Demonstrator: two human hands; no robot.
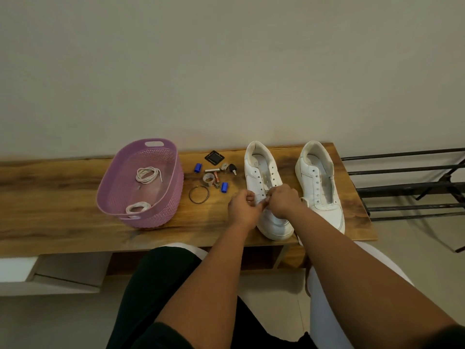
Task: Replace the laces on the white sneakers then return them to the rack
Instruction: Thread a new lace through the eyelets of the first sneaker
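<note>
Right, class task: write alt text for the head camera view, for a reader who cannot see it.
A seated person's left hand and right hand pinch a white lace at the lowest eyelets of the left white sneaker on a wooden bench. The right white sneaker stands unlaced beside it; a purple basket holds two coiled laces.

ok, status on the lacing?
Left hand and right hand: both grips pinching a lace at the left white leather sneaker. Right white sneaker unlaced. Two coiled white laces in purple basket. Nothing blocking.
</note>
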